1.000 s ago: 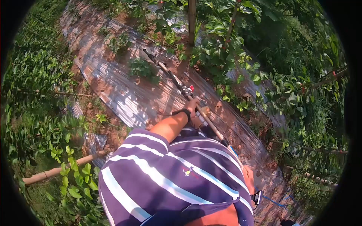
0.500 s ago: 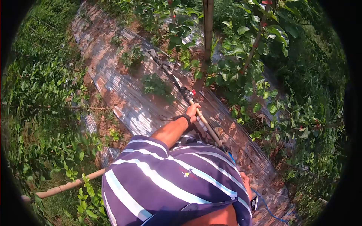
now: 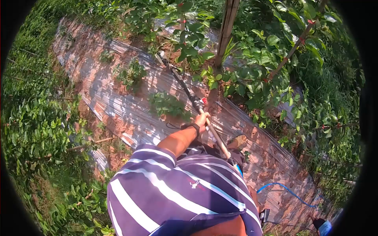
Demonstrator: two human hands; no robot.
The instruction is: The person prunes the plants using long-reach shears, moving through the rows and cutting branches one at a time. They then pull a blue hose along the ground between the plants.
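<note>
My left hand [image 3: 201, 119], with a dark band at the wrist, is wrapped round a long pole [image 3: 214, 134]. The pole's black upper section [image 3: 180, 82] slants up-left past a red part [image 3: 204, 101] to a pale tip by the plants. Its lower end passes beside my striped shirt. My right hand [image 3: 254, 196] shows only in part at the shirt's right edge, its fingers hidden, near a small black and silver device [image 3: 264, 215].
Plastic-covered soil [image 3: 118, 100] runs diagonally between leafy rows. Low plants [image 3: 168, 105] grow through it. A wooden post [image 3: 227, 33] stands above, and a leaning stake [image 3: 289, 56] is at upper right. A blue hose [image 3: 287, 188] curves at right. My shoe [image 3: 237, 141] shows beside the pole.
The view has shifted and turned, so the post and stake sit further right. More of the shoe and blue hose shows. My left hand stays on the pole.
</note>
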